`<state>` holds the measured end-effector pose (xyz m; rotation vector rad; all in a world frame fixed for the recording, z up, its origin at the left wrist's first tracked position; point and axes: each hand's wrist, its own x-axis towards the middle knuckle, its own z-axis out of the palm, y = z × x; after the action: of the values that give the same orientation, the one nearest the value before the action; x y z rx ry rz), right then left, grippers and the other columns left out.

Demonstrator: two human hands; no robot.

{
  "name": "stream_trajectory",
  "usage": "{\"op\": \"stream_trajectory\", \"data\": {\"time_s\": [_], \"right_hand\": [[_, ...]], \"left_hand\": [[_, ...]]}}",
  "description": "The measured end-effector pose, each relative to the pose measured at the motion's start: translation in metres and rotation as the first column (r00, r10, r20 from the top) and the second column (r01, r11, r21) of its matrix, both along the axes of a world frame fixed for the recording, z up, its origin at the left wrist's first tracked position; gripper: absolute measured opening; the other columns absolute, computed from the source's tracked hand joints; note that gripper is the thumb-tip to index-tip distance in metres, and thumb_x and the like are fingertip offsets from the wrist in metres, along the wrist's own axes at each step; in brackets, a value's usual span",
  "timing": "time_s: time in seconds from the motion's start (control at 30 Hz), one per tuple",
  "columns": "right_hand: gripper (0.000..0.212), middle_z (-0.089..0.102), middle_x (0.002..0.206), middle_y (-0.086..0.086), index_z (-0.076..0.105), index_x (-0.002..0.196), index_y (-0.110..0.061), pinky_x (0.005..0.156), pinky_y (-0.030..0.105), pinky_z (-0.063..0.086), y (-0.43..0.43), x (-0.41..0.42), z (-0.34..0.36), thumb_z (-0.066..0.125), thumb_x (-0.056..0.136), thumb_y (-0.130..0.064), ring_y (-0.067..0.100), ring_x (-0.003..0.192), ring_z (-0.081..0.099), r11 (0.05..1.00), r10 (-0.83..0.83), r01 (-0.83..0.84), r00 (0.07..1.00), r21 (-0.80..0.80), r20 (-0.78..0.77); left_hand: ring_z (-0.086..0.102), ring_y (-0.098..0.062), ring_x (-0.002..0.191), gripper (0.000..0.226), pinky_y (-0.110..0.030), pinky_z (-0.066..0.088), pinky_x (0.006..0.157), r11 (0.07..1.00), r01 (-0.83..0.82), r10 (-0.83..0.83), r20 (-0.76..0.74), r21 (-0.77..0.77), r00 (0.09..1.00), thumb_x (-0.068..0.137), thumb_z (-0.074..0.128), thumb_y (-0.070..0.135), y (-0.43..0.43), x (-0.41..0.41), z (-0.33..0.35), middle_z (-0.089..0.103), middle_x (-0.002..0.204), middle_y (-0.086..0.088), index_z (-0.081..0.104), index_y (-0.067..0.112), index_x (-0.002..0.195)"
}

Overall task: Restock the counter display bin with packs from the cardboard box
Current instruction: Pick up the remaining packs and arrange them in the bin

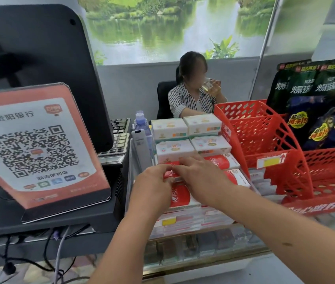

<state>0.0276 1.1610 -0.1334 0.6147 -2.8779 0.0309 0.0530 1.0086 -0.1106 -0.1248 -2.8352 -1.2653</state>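
The bin (129,198) was nearly full. The left hand (152,182) pinched a red pack (171,174) in its left column with curled fingers. The pack lay crosswise. The right hand (201,177) rested on it, fingers almost straight, equally near. No box showed.

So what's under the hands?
Red-and-white packs stacked in the clear display bin. The left hand and right hand cover most of the pack they touch, so its front is hidden.

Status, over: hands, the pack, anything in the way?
Left hand pinches a red-and-white pack; right hand rests its fingers on it. Pack over the display bin, rows nearly full. Red basket beside, not blocking.
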Motion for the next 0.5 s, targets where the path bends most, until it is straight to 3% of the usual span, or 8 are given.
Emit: {"op": "stream_trajectory", "data": {"time_s": [0.1,0.2,0.33,0.5], "right_hand": [[0.036,0.065,0.117,0.0,0.064,0.121,-0.021,0.09,0.044,0.052,0.005,0.016,0.01,0.065,0.085,-0.016,0.027,0.112,0.057,0.996,-0.006,-0.001,0.996,-0.085,-0.088],[0.034,0.065,0.12,0.004,0.066,0.12,-0.019,0.095,0.045,0.05,0.025,0.034,0.014,0.066,0.086,-0.024,0.029,0.115,0.055,0.977,-0.15,0.12,0.975,-0.175,-0.166],[0.049,0.037,0.152,0.008,0.042,0.142,-0.025,0.116,0.044,0.026,0.041,0.045,0.002,0.041,0.099,-0.048,0.028,0.143,0.027,0.942,-0.317,0.317,0.948,-0.111,0.021],[0.054,0.039,0.151,0.007,0.038,0.146,-0.023,0.117,0.042,0.021,0.04,0.049,0.0,0.027,0.101,-0.051,0.025,0.141,0.028,0.927,-0.346,0.353,0.935,-0.123,0.078]], "left_hand": [[0.062,-0.015,0.102,0.033,-0.039,0.053,0.087,0.999,-0.003,0.0,-0.064,-0.05,0.998,0.093,0.06,0.026,-0.005,-0.001,0.0,0.065,0.119,0.005,0.062,0.03,0.126],[0.057,-0.013,0.104,0.043,-0.034,0.051,0.087,0.992,0.016,-0.024,-0.06,-0.126,0.998,0.094,0.058,0.034,-0.012,-0.004,0.0,0.058,0.127,0.006,0.052,0.029,0.136],[0.057,-0.02,0.111,0.043,-0.039,0.05,0.092,0.984,0.073,-0.069,0.029,-0.16,0.997,0.095,0.053,0.038,-0.004,-0.005,-0.001,0.058,0.127,0.001,0.05,0.026,0.136],[0.056,-0.021,0.109,0.035,-0.034,0.047,0.088,0.978,0.082,-0.084,-0.006,-0.19,0.996,0.094,0.056,0.036,0.008,0.002,-0.005,0.06,0.123,0.001,0.055,0.023,0.127]]}}
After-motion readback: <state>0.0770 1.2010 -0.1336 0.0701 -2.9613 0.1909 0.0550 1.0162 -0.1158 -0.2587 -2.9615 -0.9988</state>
